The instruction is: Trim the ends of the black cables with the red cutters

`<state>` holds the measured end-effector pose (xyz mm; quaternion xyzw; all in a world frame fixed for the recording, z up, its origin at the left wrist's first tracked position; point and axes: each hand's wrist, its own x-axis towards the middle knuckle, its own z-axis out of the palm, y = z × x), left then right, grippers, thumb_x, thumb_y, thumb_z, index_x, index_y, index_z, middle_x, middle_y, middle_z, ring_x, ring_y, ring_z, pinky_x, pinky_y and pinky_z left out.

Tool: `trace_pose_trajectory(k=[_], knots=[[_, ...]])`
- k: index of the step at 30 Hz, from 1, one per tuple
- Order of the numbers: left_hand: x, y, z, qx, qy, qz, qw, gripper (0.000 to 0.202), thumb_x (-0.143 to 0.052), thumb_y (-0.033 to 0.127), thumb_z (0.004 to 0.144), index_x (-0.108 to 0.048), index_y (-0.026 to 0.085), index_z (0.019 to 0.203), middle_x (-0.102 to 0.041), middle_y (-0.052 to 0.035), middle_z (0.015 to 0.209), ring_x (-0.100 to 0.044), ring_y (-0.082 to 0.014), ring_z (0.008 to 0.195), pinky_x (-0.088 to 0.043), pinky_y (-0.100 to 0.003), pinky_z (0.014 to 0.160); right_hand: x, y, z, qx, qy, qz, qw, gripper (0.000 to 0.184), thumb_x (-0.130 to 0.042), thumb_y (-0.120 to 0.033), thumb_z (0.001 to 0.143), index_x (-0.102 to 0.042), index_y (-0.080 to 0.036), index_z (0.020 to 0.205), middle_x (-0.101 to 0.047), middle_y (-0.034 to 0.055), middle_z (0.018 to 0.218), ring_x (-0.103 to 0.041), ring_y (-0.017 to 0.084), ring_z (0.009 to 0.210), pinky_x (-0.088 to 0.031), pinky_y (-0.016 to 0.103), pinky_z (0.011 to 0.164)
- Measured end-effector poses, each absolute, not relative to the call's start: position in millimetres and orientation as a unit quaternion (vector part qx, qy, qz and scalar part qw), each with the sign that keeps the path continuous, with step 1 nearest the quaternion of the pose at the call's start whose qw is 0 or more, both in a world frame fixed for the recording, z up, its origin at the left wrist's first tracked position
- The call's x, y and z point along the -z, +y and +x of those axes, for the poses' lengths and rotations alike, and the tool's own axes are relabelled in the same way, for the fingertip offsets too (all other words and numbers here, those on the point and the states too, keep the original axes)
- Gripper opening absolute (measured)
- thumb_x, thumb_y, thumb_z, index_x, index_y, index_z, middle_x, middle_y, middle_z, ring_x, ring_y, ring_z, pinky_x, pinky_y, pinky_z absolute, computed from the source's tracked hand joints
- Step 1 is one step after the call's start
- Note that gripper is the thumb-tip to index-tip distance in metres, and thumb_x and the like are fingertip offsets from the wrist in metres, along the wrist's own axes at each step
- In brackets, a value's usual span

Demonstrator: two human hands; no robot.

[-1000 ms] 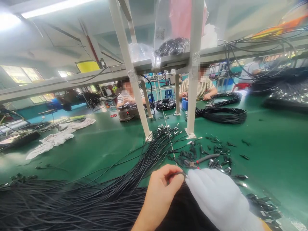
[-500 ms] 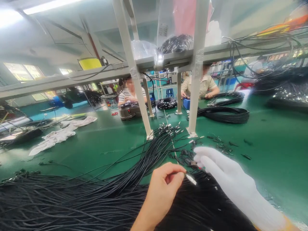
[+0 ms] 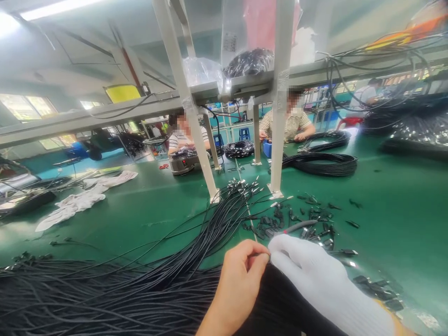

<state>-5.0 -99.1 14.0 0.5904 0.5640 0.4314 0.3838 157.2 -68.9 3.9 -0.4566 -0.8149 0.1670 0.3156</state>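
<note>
Bare, my left hand [image 3: 241, 280] pinches a black cable just behind its end, between thumb and forefinger. My right hand [image 3: 315, 275] wears a white knit glove, and its fingertips close on the cable's metal plug, which they hide. The two hands meet, fingertip to fingertip, above a thick pile of black cables [image 3: 105, 298]. Beyond them a bundle of cables [image 3: 210, 238] runs away from me, its silver plugs [image 3: 245, 186] lying at the far end. Small black connector pieces [image 3: 304, 219] are scattered past my gloved hand, with a grey-handled tool [image 3: 297, 227] among them.
Two white shelf posts [image 3: 278, 140] rise from the green table [image 3: 147, 200]. Across it two people in striped tops [image 3: 297, 121] work, near coiled cables [image 3: 325, 164] and a grey machine [image 3: 180, 163]. A white cloth [image 3: 84, 200] lies at left.
My right hand has moved left and down to the plug, covering it. My left hand keeps its pinch on the cable. The view has shifted slightly.
</note>
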Motion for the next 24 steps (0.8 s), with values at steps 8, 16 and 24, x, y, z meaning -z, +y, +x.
trace_pose_trajectory(k=[8, 16, 24], knots=[[-12, -97, -2, -0.470, 0.553, 0.592, 0.350, 0.015, -0.058, 0.023, 0.085, -0.072, 0.018, 0.082, -0.069, -0.0049, 0.083, -0.059, -0.0181, 0.076, -0.044, -0.027, 0.067, 17, -53, 142, -0.024, -0.772, -0.457, 0.441, 0.027, -0.038, -0.027, 0.092, -0.048, -0.025, 0.067, -0.055, -0.0007, 0.062, -0.053, 0.015, 0.054, -0.042, 0.028, 0.054], [-9, -101, -5, -0.499, 0.509, 0.636, 0.294, 0.014, -0.060, 0.022, 0.086, -0.073, 0.021, 0.081, -0.062, -0.0017, 0.074, -0.054, -0.0173, 0.073, -0.041, -0.027, 0.069, -9, -18, 199, -0.152, -0.686, -0.572, 0.423, 0.027, -0.043, -0.040, 0.092, -0.062, -0.025, 0.080, -0.068, -0.0002, 0.072, -0.063, 0.017, 0.063, -0.048, 0.031, 0.063], [-6, -95, -8, -0.500, 0.462, 0.592, 0.431, 0.008, -0.065, 0.022, 0.082, -0.073, 0.019, 0.079, -0.060, -0.0005, 0.075, -0.051, -0.0149, 0.072, -0.040, -0.026, 0.069, -16, -55, 166, -0.563, -0.723, -0.296, 0.269, 0.032, -0.048, -0.039, 0.092, -0.059, -0.020, 0.069, -0.064, 0.0005, 0.068, -0.056, 0.014, 0.059, -0.045, 0.027, 0.059]])
